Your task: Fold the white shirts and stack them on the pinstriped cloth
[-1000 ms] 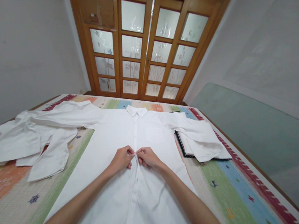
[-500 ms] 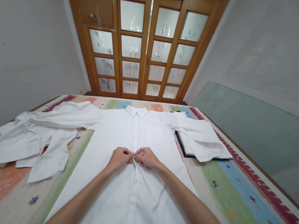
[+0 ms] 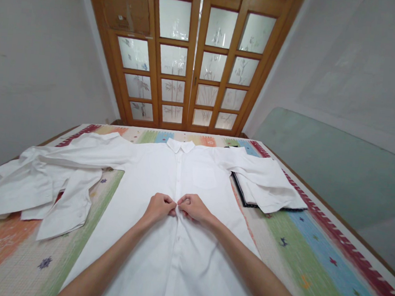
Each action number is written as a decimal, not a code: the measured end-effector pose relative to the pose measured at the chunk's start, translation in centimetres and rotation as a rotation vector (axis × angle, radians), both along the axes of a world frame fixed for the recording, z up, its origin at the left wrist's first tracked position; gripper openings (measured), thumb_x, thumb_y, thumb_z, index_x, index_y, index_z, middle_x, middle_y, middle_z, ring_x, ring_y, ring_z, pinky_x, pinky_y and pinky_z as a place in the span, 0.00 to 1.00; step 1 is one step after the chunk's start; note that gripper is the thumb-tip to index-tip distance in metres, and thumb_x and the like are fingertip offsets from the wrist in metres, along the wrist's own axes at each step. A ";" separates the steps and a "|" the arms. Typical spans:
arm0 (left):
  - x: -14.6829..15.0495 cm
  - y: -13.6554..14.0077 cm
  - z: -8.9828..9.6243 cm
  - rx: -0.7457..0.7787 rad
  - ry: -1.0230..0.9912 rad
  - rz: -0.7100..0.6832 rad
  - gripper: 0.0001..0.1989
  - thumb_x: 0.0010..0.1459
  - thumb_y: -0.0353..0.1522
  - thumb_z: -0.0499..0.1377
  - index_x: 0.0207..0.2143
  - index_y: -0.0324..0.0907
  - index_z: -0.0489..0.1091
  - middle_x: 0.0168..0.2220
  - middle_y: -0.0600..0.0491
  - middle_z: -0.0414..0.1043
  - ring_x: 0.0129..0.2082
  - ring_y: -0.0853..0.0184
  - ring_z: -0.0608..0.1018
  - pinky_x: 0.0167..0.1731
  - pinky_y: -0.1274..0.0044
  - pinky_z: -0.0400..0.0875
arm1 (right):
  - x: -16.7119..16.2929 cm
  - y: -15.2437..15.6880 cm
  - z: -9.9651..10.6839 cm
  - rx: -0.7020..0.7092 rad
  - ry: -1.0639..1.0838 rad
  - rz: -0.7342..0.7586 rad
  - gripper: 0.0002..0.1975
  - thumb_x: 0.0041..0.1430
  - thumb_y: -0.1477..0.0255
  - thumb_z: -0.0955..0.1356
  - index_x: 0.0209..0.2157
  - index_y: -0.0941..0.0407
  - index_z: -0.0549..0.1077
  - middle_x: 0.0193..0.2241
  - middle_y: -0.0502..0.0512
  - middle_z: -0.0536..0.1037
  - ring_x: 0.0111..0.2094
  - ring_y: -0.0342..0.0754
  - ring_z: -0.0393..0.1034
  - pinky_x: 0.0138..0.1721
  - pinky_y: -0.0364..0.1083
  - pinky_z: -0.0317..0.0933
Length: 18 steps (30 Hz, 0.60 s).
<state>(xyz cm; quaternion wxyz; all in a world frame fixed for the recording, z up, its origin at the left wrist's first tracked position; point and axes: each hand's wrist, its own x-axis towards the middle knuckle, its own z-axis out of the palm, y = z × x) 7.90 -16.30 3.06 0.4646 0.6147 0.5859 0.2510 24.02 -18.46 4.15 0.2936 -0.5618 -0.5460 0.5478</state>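
Note:
A white shirt (image 3: 153,167) lies front up in the middle of the table, its collar at the far end and its sleeves spread to both sides. Halfway down the front placket, my left hand (image 3: 161,207) pinches the fabric edge. My right hand (image 3: 193,208) grips the other side of the placket, fingertips meeting those of the left. Whatever button sits between them is hidden by the fingers. Above the hands the placket lies closed; below them the right front panel (image 3: 206,270) hangs loose and wrinkled over the left one.
More white garments (image 3: 22,187) lie crumpled under the left sleeve. A folded stack with a black edge (image 3: 240,191) is partly under the right sleeve. A striped, patterned cloth (image 3: 298,260) covers the table. Beyond stand wooden doors with glass panes (image 3: 172,62); a pale green board (image 3: 335,166) leans at right.
Both hands stay pinched at the same spot on the placket. The lower hem of the right front panel has shifted very slightly left.

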 end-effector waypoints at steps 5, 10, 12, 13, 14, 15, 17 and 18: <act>0.1 -0.3 -0.2 0.025 -0.043 0.001 0.08 0.46 0.29 0.56 0.18 0.40 0.72 0.16 0.56 0.74 0.20 0.69 0.78 0.25 0.80 0.70 | -0.2 0.0 -0.7 0.114 -0.100 -0.035 0.07 0.49 0.81 0.64 0.28 0.57 0.71 0.13 0.40 0.68 0.10 0.37 0.56 0.13 0.37 0.48; 0.2 -0.9 -0.1 0.016 -0.090 0.032 0.08 0.48 0.30 0.56 0.19 0.40 0.70 0.12 0.59 0.67 0.12 0.72 0.70 0.15 0.81 0.62 | -0.4 -0.1 -0.6 0.228 -0.217 -0.039 0.05 0.49 0.80 0.67 0.29 0.58 0.73 0.14 0.42 0.69 0.13 0.39 0.61 0.17 0.38 0.54; 0.2 -1.0 -0.2 0.010 -0.079 0.059 0.08 0.49 0.31 0.56 0.19 0.40 0.69 0.10 0.60 0.63 0.09 0.74 0.65 0.13 0.82 0.58 | -0.4 -0.2 -0.4 0.240 -0.220 -0.028 0.03 0.51 0.78 0.67 0.28 0.58 0.74 0.14 0.43 0.70 0.13 0.39 0.61 0.19 0.38 0.55; 0.1 -1.0 -0.3 0.004 -0.081 0.069 0.08 0.49 0.31 0.56 0.20 0.40 0.69 0.10 0.61 0.62 0.08 0.75 0.63 0.12 0.82 0.56 | -0.4 -0.2 -0.3 0.238 -0.219 -0.019 0.04 0.53 0.78 0.66 0.28 0.58 0.73 0.14 0.43 0.70 0.13 0.39 0.60 0.19 0.38 0.55; 0.1 -1.0 -0.3 -0.006 -0.088 0.075 0.08 0.49 0.31 0.56 0.20 0.41 0.69 0.09 0.62 0.61 0.08 0.75 0.62 0.12 0.83 0.55 | -0.3 -0.1 -0.3 0.235 -0.220 -0.004 0.04 0.54 0.78 0.66 0.28 0.58 0.73 0.14 0.43 0.70 0.14 0.39 0.60 0.20 0.38 0.55; 0.1 -1.0 -0.4 -0.018 -0.096 0.079 0.08 0.49 0.32 0.56 0.20 0.41 0.68 0.09 0.62 0.60 0.08 0.76 0.61 0.11 0.83 0.54 | -0.2 0.0 -0.2 0.235 -0.229 0.014 0.05 0.54 0.78 0.65 0.28 0.58 0.73 0.14 0.43 0.69 0.14 0.39 0.60 0.20 0.38 0.55; 0.1 -0.9 -0.4 -0.041 -0.103 0.086 0.08 0.49 0.32 0.57 0.20 0.41 0.68 0.09 0.62 0.60 0.07 0.76 0.60 0.11 0.83 0.53 | -0.1 0.3 0.0 0.253 -0.263 0.060 0.06 0.55 0.79 0.65 0.28 0.58 0.72 0.14 0.42 0.69 0.15 0.39 0.61 0.22 0.38 0.55; 0.1 -0.9 -0.4 -0.050 -0.097 0.090 0.08 0.49 0.32 0.56 0.20 0.41 0.68 0.09 0.62 0.60 0.07 0.76 0.59 0.11 0.82 0.53 | 0.0 0.4 0.0 0.268 -0.281 0.090 0.06 0.55 0.80 0.65 0.28 0.58 0.72 0.14 0.42 0.68 0.16 0.39 0.61 0.23 0.38 0.56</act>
